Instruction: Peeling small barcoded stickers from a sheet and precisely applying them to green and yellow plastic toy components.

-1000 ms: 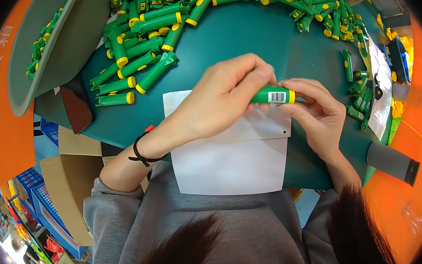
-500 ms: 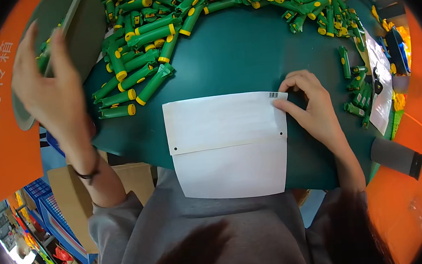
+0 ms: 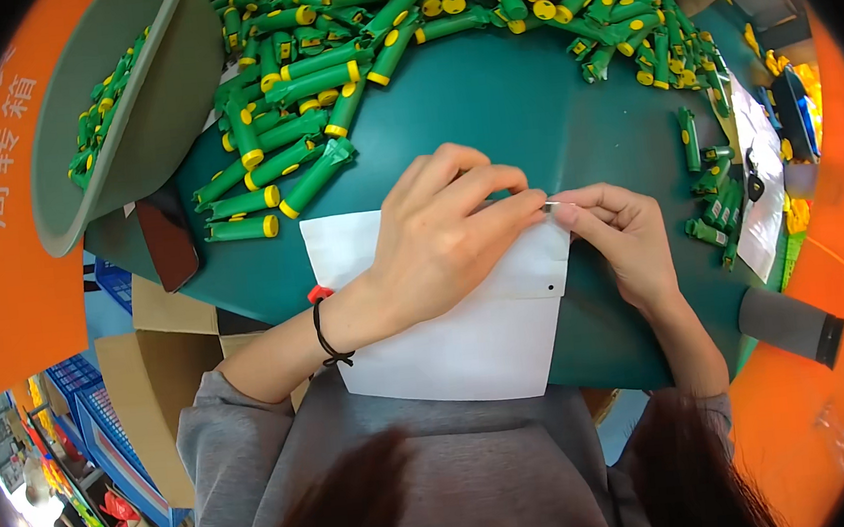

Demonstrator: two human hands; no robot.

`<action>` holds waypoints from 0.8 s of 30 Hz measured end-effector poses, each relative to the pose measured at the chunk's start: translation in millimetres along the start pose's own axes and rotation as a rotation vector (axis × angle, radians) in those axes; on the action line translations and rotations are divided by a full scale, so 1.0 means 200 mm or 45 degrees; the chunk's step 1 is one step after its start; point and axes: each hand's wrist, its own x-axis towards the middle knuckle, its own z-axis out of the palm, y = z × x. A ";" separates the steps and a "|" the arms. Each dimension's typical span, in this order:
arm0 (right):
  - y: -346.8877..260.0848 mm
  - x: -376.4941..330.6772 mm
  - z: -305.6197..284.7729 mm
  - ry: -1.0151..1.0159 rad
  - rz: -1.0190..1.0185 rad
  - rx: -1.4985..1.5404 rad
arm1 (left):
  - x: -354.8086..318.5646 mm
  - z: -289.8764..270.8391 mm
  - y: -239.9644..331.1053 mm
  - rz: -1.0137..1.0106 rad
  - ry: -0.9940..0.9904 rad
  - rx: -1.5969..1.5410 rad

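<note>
Left hand [image 3: 450, 236] has been brought from tub [image 3: 161, 121] over white sheet [image 3: 451, 361] | small label [image 3: 550, 206] seemingly pinched by right hand [image 3: 628, 235] | left grip cannot be told | two-handed work apparently resumed

Downward head-worn fisheye view

The left hand [image 3: 449, 231] and right hand [image 3: 634, 245] meet near the upper-right corner of a white rectangular paper sheet [image 3: 450, 356] over the dark-green worktop [image 3: 498, 96].
</note>
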 end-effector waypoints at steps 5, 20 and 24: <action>0.04 0.01 -0.01 -0.045 0.006 0.093 | -0.02 -0.01 -0.02 0.149 0.031 0.136; -0.12 0.33 -0.14 0.605 -0.537 -0.938 | 0.00 -0.04 -0.06 -0.370 -0.048 -0.403; -0.19 0.55 -0.22 0.840 -0.266 -1.415 | 0.01 -0.04 -0.06 -0.351 -0.028 -0.378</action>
